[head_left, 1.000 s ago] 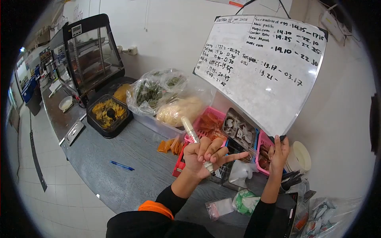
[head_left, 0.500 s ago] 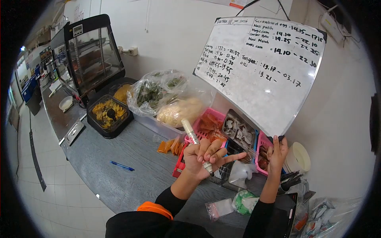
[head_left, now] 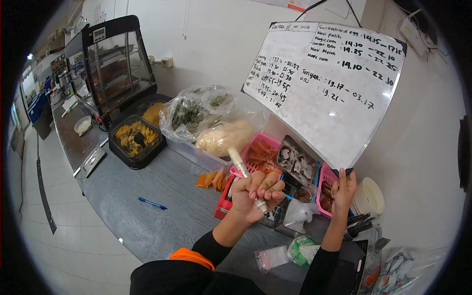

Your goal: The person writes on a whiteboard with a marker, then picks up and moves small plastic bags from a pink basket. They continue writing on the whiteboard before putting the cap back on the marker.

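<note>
A white marker [head_left: 241,164] slants through the curled fingers of my left hand [head_left: 254,195], which is raised over the counter beside the red basket. My right hand [head_left: 342,194] pinches the lower corner of a whiteboard [head_left: 324,93], its fingers wrapped on the black corner piece. Handwritten names and times cover the board, which hangs tilted from black straps. Behind my hands are a pink basket [head_left: 325,191] with packets and a metal tray [head_left: 297,162] of grey-white pieces. The palm side of my right hand is partly hidden.
On the grey counter [head_left: 172,226] lie a blue pen [head_left: 152,203] and orange packets [head_left: 211,180]. A glass display case [head_left: 120,69], a black tub of yellow food [head_left: 135,140] and bagged greens [head_left: 189,115] stand at the back left. A white bucket [head_left: 368,195] is at right.
The extended finger of my left hand has curled in toward the others, with the marker still held. My right hand keeps its hold on the board's corner.
</note>
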Available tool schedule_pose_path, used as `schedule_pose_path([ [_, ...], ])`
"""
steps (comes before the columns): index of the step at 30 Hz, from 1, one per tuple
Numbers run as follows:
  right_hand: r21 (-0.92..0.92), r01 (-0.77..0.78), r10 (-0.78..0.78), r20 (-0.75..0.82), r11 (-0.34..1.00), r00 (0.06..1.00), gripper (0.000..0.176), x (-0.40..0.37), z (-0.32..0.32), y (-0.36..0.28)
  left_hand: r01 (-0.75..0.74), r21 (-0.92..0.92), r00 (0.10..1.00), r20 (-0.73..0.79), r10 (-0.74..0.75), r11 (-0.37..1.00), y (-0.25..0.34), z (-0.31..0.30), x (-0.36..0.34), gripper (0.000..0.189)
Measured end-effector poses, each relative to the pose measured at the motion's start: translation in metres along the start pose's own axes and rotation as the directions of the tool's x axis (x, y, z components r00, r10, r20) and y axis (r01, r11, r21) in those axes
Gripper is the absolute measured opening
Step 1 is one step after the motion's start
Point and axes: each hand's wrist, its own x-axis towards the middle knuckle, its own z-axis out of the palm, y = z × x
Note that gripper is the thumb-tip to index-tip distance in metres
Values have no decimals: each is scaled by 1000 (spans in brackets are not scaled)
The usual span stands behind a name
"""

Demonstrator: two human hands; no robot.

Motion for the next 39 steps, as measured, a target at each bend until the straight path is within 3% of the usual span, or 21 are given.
schedule_pose_path([
  [5,6,5,-5,3,1000,1000,16,0,1,1,-41,-114,994,-107,28,993,-1,2,0,17],
  [14,30,-30,31,-32,999,999,9,-2,5,-3,-43,-115,995,-96,32,992,0,-1,0,17],
  [16,31,14,-15,12,999,1000,17,0,0,3,-40,-120,995,-94,29,992,-2,0,2,17],
  [30,51,-2,2,12,999,1000,18,2,1,10,-37,-116,988,-154,18,993,-9,-4,9,18],
  [36,56,-9,10,-16,998,1000,12,4,3,15,-16,-78,989,-148,4,997,-12,-11,12,14],
  [39,55,-19,22,-51,998,998,8,0,9,12,-46,76,963,-261,65,996,-20,-11,18,9],
])
